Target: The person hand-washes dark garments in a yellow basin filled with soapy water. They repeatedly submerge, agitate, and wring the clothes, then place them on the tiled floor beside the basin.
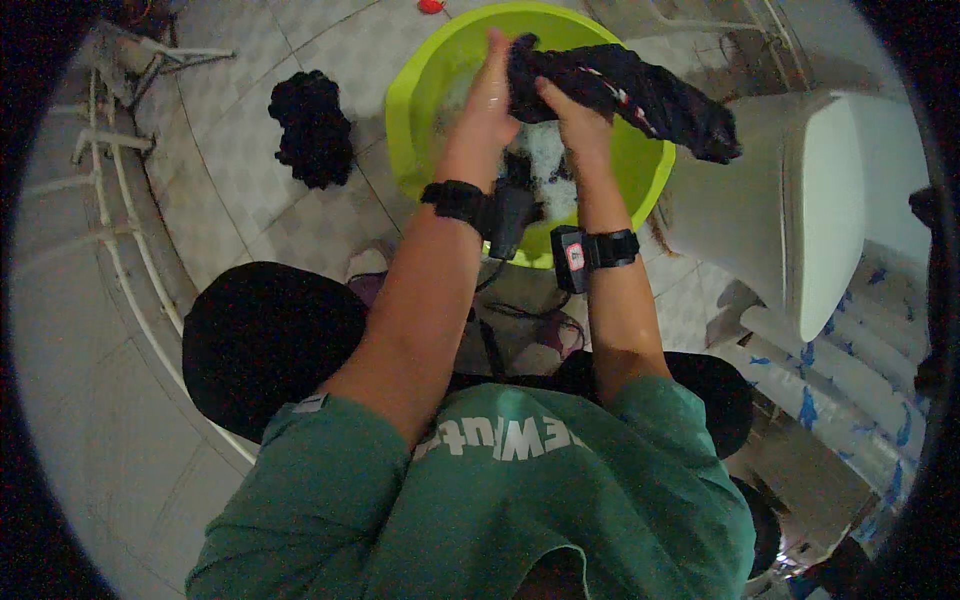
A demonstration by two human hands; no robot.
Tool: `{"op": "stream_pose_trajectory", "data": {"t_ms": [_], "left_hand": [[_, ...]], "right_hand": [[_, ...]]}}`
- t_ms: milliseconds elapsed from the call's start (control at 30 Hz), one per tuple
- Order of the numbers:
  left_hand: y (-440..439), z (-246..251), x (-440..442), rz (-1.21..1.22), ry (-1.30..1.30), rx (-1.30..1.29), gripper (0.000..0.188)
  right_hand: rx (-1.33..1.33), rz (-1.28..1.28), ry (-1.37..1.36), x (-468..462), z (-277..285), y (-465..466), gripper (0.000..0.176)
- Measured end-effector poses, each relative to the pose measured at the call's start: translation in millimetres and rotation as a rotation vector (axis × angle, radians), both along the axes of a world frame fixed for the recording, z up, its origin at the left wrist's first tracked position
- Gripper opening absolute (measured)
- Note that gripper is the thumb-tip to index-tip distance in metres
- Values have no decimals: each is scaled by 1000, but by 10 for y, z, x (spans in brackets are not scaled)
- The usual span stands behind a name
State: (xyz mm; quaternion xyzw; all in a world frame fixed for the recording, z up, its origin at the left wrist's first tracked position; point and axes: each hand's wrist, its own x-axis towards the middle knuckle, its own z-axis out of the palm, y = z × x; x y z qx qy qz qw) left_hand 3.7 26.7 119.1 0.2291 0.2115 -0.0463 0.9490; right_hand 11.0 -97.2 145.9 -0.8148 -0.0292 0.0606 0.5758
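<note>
A twisted bundle of dark, wet-looking fabric with a white and red pattern stretches to the right above a lime-green plastic basin. My right hand grips the bundle near its left end, thumb on top. Beside that same end is my left hand, seen edge-on and slightly blurred with fingers extended; whether it grips the cloth is hidden. Below the hands, suds float in the basin. Each wrist wears a black strap with a box-shaped device, the left device and the right device.
Another black cloth heap lies on the tiled floor left of the basin. A white toilet-like fixture stands close on the right. Along the left run white metal rails. Dark cables hang near my feet.
</note>
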Motion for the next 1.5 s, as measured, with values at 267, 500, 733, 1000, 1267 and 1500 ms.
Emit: {"op": "stream_pose_trajectory", "data": {"t_ms": [267, 500, 733, 1000, 1267, 1500], "left_hand": [[-343, -197, 244, 283, -77, 84, 36], [-60, -22, -76, -18, -55, -99, 20], [-31, 49, -423, 223, -423, 434, 36], [-326, -762, -89, 348, 91, -760, 53], [-596, -1372, -32, 116, 91, -468, 51], [-492, -1475, 170, 116, 252, -119, 48]], "right_hand": [[-33, 139, -225, 86, -92, -173, 45], [-541, 441, -283, 105, -33, -259, 39], [-399, 712, -346, 236, 239, -26, 51], [-349, 656, -560, 362, 993, 1081, 70], [-390, 1030, -1042, 90, 912, 2559, 47], [-478, 1079, -918, 381, 343, 2415, 55]]}}
